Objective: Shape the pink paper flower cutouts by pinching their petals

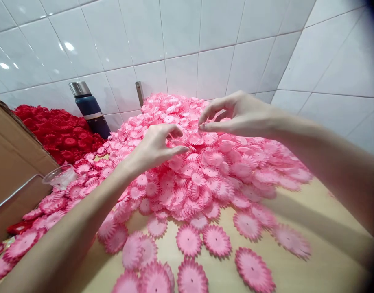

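Note:
A large heap of pink fabric flower petals (205, 175) covers the wooden table (321, 252) up to the tiled wall. My left hand (158, 146) reaches into the heap's middle with fingers curled, thumb and forefinger pinching at a petal on the pile. My right hand (235, 114) hovers just above the heap's top, its thumb and fingers pinched together on the edge of a pink petal (202, 128). Single petals lie spread flat along the near edge of the table.
A pile of red petals (58, 130) lies at the back left, with a dark blue flask (89, 108) standing beside it. A cardboard box (12, 162) stands at the left, a small clear plastic cup (60, 177) in front of it. White tiled walls close the corner.

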Demonstrator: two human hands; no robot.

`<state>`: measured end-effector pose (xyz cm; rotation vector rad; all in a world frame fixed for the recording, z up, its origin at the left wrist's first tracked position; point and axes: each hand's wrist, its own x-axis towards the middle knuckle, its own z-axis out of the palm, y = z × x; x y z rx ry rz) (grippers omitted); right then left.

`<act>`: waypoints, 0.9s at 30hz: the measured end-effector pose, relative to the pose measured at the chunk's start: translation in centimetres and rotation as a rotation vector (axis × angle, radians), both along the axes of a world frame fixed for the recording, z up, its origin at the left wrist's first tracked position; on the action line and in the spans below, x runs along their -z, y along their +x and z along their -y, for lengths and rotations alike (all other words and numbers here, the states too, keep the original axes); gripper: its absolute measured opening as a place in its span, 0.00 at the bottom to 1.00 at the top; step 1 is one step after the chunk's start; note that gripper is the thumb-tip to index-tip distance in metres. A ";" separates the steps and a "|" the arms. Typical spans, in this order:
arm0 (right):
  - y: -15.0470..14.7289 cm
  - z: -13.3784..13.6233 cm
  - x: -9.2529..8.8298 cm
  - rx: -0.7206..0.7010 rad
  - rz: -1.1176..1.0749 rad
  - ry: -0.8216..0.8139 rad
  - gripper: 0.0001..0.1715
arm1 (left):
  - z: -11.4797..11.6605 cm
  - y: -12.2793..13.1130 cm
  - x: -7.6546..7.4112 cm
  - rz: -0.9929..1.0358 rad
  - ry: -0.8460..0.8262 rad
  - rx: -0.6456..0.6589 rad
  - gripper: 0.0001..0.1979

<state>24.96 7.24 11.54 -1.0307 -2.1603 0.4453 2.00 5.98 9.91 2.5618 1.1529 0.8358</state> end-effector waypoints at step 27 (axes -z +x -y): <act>-2.5 1.3 1.1 -0.131 -0.159 -0.071 0.10 | -0.2 -0.8 -0.5 0.289 -0.252 0.237 0.19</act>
